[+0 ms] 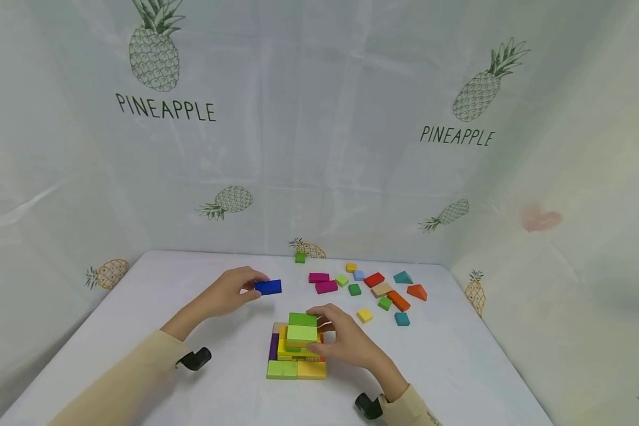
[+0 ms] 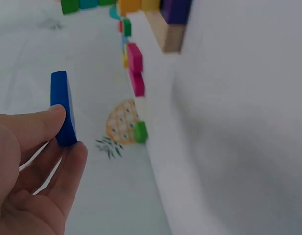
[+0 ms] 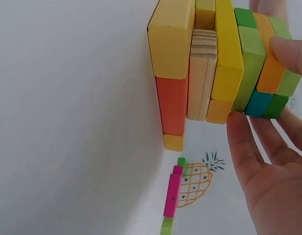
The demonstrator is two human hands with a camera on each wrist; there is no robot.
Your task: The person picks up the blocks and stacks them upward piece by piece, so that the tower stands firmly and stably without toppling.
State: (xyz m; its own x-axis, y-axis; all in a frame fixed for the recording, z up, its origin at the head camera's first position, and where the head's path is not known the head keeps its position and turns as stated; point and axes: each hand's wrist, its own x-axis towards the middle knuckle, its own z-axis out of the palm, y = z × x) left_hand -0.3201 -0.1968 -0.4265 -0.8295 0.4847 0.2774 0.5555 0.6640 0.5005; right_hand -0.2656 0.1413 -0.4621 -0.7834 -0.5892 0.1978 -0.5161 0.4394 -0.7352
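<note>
My left hand point(image 1: 226, 291) holds a blue rectangular block point(image 1: 268, 287) above the table, left of and beyond a layered stack of coloured blocks point(image 1: 303, 334). In the left wrist view, the thumb and fingers pinch the blue block point(image 2: 62, 105) near its lower end. My right hand point(image 1: 346, 337) is at the right side of the stack. In the right wrist view, its thumb presses an upper orange block point(image 3: 269, 63), while the fingers touch the teal block point(image 3: 259, 103) and green block point(image 3: 276, 105) on the other side. The stack narrows upward, with light green and green on top.
Loose blocks lie beyond and right of the stack, among them magenta blocks point(image 1: 326, 287), a red-orange block point(image 1: 399, 301), a yellow block point(image 1: 364, 315) and a teal triangle point(image 1: 403, 277). A green block point(image 1: 300, 258) sits by the back edge. A pineapple-printed curtain point(image 1: 319, 148) surrounds the white table point(image 1: 218, 384).
</note>
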